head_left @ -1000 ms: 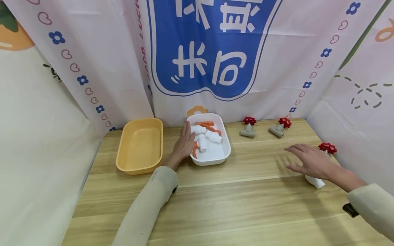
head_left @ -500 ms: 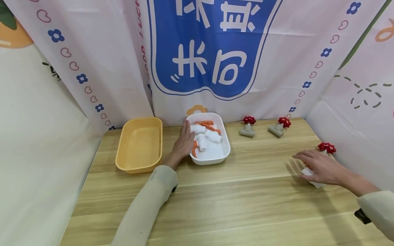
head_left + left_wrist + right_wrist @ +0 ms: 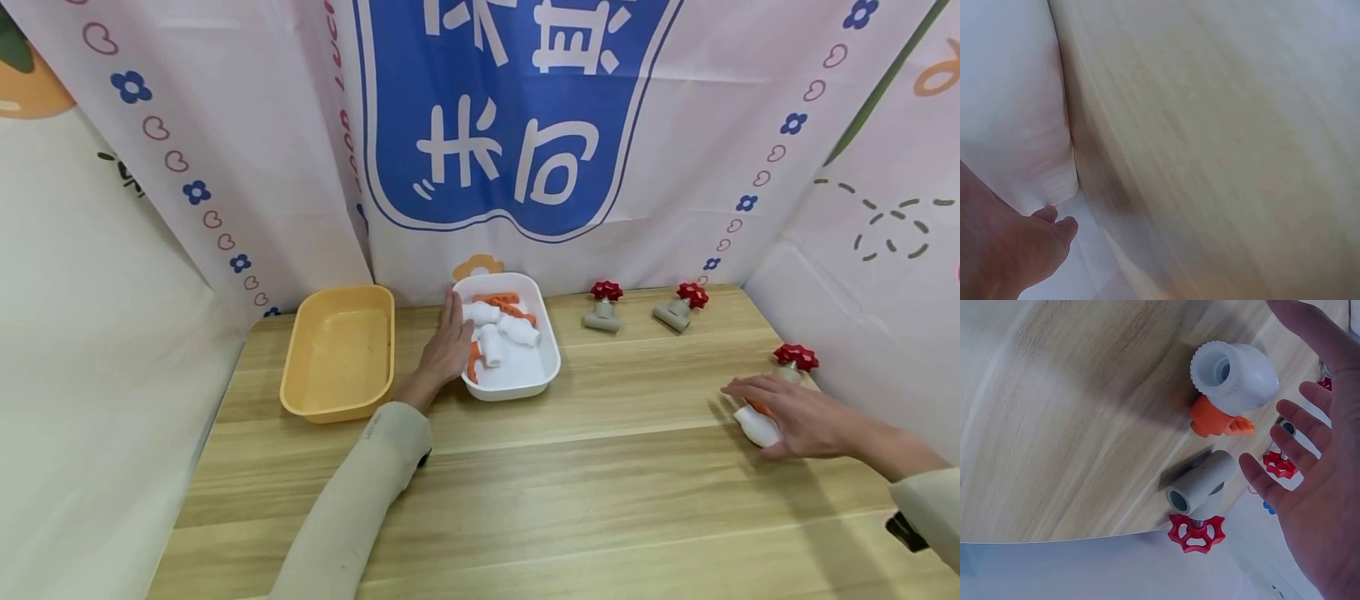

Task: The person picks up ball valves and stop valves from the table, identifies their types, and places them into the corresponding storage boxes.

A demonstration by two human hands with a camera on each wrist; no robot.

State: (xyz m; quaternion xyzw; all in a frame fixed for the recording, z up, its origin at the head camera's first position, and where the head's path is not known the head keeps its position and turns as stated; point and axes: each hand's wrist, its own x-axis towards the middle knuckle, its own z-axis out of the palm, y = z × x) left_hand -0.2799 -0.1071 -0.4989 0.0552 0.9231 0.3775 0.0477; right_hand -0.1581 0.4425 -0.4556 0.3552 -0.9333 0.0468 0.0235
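My left hand (image 3: 447, 352) lies along the left wall of a white tray (image 3: 525, 388), fingers extended against it; the left wrist view shows part of the same hand (image 3: 1019, 250) by the tray wall. White ball valves (image 3: 519, 331) with orange handles (image 3: 474, 364) lie in the tray. At the right, my right hand (image 3: 806, 418) hovers over another white ball valve (image 3: 757, 427). In the right wrist view, this valve (image 3: 1247, 378) lies on the table with its orange handle (image 3: 1211, 417) beneath, and the spread fingers stay apart from it.
A grey valve with a red handwheel (image 3: 797, 358) stands just beyond my right hand. Two similar grey valves (image 3: 602, 316) (image 3: 672, 314) sit near the back edge. A yellow tray (image 3: 337, 412) stands left of the white tray. Printed cloth (image 3: 660, 183) walls in the table (image 3: 570, 492).
My right hand has moved right and lowered towards the white ball valve, its fingers now around the valve's far side. My left hand has stayed on the white tray.
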